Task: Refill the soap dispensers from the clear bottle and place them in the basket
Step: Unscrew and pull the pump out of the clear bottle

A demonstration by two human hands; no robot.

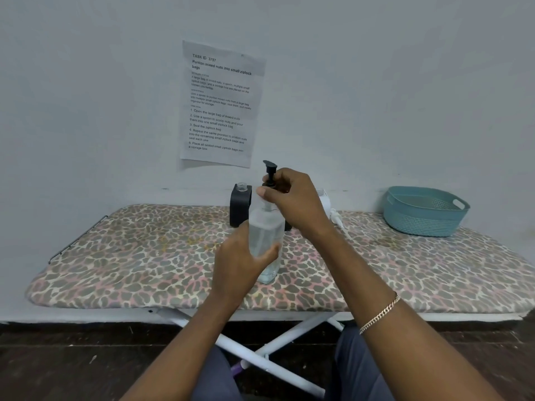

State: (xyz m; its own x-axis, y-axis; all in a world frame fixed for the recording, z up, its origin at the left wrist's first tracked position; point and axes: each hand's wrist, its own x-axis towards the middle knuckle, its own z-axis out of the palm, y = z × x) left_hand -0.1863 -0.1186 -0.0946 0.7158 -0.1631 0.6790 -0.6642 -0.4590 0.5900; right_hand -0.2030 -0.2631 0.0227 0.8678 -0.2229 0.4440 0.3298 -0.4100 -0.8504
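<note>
A clear square bottle (265,235) with clear liquid stands on the ironing board (139,256) in the middle. My left hand (237,264) grips its body from the left. My right hand (292,198) curls over its top, thumb against the neck; the cap is hidden under the fingers. Right behind it stands a black dispenser (240,208) with its neck open and no pump. A black pump head (269,169) rises behind my right fingers, on a second black dispenser that is mostly hidden. A white dispenser (325,202) shows past my right wrist. The teal basket (425,211) sits at the back right.
A white pump (337,218) lies on the board beside the white dispenser. The leopard-print board runs along a white wall with a printed sheet (220,105) taped above. The board's white legs (260,357) cross below, over a dark floor.
</note>
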